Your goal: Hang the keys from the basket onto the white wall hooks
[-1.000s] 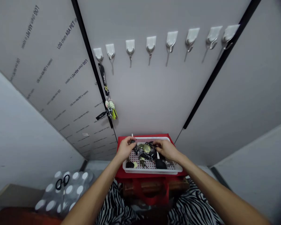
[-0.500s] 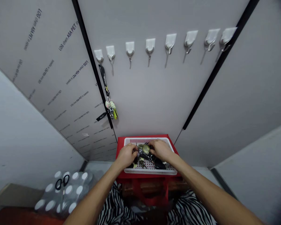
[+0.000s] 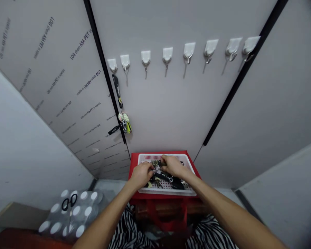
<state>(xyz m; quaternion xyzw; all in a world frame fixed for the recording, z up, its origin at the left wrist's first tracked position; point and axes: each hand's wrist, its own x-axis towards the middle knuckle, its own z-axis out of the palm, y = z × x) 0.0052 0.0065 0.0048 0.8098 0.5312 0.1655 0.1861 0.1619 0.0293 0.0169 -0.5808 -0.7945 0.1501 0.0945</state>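
Having L hand (image 3: pixel 142 174) and R hand (image 3: pixel 173 165) both in the white basket (image 3: pixel 168 192), I'm in among keychains & small bits. L thumb and fingers are bent nearly together by the middle; can't tell if they've got anything. R fingers curl down toward the far middle, tips hidden, so can't tell there either. Key bunch (image 3: pixel 158 182) lies in the near half, a bit L of centre; black strap (image 3: pixel 162 177) runs just beyond it, & a black pouch (image 3: pixel 178 184) sits nearer the R.

Main risk, I'd say: tangling. Rings, straps & keys overlap, so one quick tug prob. drags a neighbour along or flips it over the low rim. Pressing hard on one side could also shift the basket on its red base (image 3: pixel 197 175), esp. as both wrists cross the near edge. Also, R hand blocks the view of what's under it, so a wrong pick's poss.
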